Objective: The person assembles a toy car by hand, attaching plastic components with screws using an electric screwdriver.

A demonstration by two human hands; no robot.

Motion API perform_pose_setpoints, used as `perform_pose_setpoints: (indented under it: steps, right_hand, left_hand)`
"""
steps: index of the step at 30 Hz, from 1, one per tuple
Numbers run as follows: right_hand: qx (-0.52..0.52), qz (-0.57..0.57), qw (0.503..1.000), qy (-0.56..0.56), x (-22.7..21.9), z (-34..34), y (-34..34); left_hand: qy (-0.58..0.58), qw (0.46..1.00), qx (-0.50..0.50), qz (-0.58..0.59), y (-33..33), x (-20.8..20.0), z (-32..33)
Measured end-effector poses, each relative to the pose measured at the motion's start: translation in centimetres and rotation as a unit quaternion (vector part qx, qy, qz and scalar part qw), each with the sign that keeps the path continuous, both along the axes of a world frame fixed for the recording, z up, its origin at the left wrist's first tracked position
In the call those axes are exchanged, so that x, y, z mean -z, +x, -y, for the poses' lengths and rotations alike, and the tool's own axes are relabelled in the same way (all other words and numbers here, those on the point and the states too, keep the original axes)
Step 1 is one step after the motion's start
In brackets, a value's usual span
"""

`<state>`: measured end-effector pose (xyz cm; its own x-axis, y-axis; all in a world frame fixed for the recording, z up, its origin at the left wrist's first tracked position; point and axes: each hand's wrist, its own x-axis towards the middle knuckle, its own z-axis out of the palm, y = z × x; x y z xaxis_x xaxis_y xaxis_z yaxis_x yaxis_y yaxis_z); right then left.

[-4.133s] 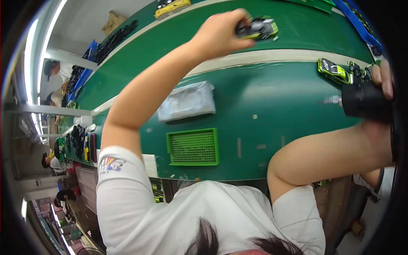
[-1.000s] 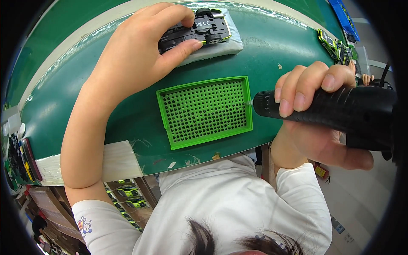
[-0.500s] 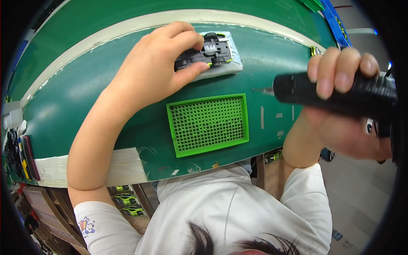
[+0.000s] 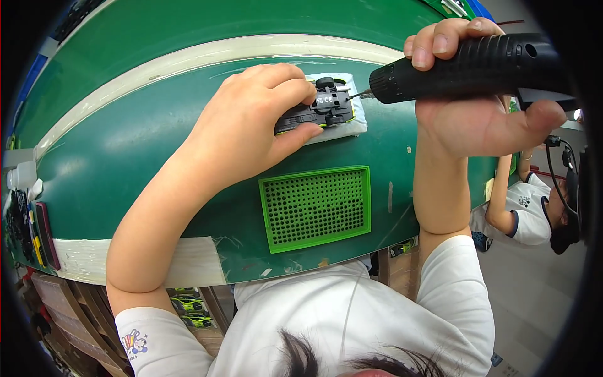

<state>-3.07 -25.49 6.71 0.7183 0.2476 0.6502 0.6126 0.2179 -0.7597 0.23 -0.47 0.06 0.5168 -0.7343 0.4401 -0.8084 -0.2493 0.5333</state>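
Note:
A toy car point(image 4: 323, 103) lies upside down on a pale padded block point(image 4: 359, 119), its black underside and wheels facing up. My left hand point(image 4: 257, 113) grips the car from the left, thumb along the near side and fingers over the far side. A black electric screwdriver point(image 4: 465, 69) is wrapped in my right hand point(image 4: 465, 119) and points left. Its thin bit reaches the right end of the car; whether the tip touches a screw I cannot tell. On the table nearer my body lies a bright green tray point(image 4: 269, 235) with a grid of small holes, many showing dark.
The green table point(image 4: 81, 169) has a pale raised strip point(image 4: 188, 60) along its far side. Pens and tools point(image 4: 34, 229) lie at the left edge. More toy cars point(image 4: 191, 308) sit below the table edge. Another person point(image 4: 524, 207) sits at the right.
My right hand has brought the screwdriver leftward and up, so its bit is now at the car's right end. My left hand keeps its hold. The view has shifted slightly.

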Motion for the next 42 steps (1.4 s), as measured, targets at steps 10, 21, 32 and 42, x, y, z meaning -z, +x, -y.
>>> perform_pose_setpoints:
  steps: [10, 21, 32, 42]
  right_hand:
    - [0.015, -0.045, 0.991, 0.124, 0.4, -2.7, 0.1]
    - [0.028, -0.104, 0.960, 0.257, 0.8, -4.9, 0.9]
    - [-0.317, -0.026, 0.834, 0.451, 3.5, -5.9, 3.1]
    - [-0.044, 0.004, 0.999, 0.002, -0.1, -3.5, -3.2]
  left_hand:
    - [0.005, 1.000, 0.000, -0.005, 0.0, 0.0, -0.2]
    - [0.000, 1.000, 0.000, -0.002, 0.0, 0.0, -0.2]
    - [0.007, 1.000, 0.000, -0.020, 0.0, 0.2, -0.4]
    - [-0.009, 1.000, -0.007, 0.002, 0.3, 1.3, 0.2]
